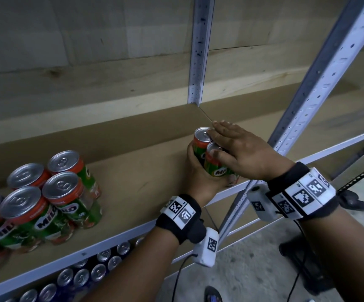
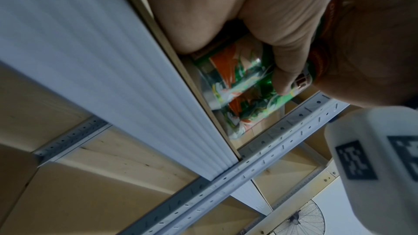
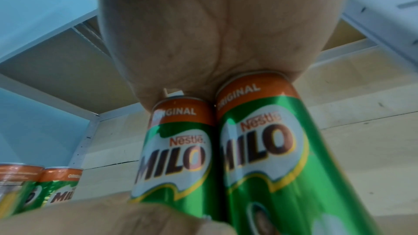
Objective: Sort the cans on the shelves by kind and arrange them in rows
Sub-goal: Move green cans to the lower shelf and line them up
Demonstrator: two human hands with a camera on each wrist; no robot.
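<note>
Two green and orange Milo cans stand side by side near the right end of the brown shelf board [image 1: 137, 182]: the far can [image 1: 199, 141] and the near can [image 1: 215, 168]. My left hand [image 1: 198, 173] wraps around them from the left and front, its thumb on the near can's label. My right hand [image 1: 242, 149] lies flat on both lids with straight fingers. In the right wrist view the palm [image 3: 192, 33] presses on the two cans [image 3: 264, 140]. The left wrist view shows my fingers [image 2: 282, 42] curled over a can [image 2: 237, 71].
Several more Milo cans [image 1: 46, 192] stand clustered at the shelf's left end. Blue cans with silver lids [image 1: 85, 275] fill the shelf below. A white slotted upright [image 1: 198, 51] stands behind the held cans, and a second post [image 1: 320, 83] is close on the right.
</note>
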